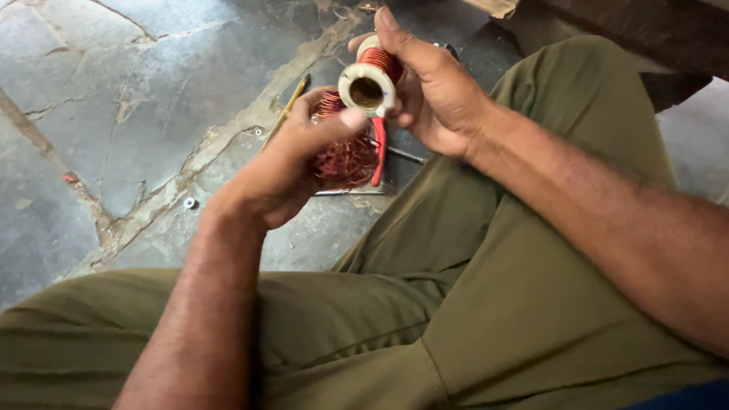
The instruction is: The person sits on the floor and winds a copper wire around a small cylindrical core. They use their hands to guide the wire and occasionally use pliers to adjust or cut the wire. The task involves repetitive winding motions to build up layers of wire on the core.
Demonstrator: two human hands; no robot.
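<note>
Our right hand (433, 91) grips a copper-wire spool (370, 80); our left hand (292, 163) clasps loose copper coil (345, 159) just near of it.

Your right hand (433, 91) holds a wire spool (372, 76) above the floor (114, 114), just beyond your knees. Your left hand (292, 163) sits just left of and nearer than the spool, thumb touching its rim. Under both hands lie a wire bundle (345, 159) and pliers (378, 152). A pencil (292, 99) lies to the left, a washer (189, 203) farther left.
</note>
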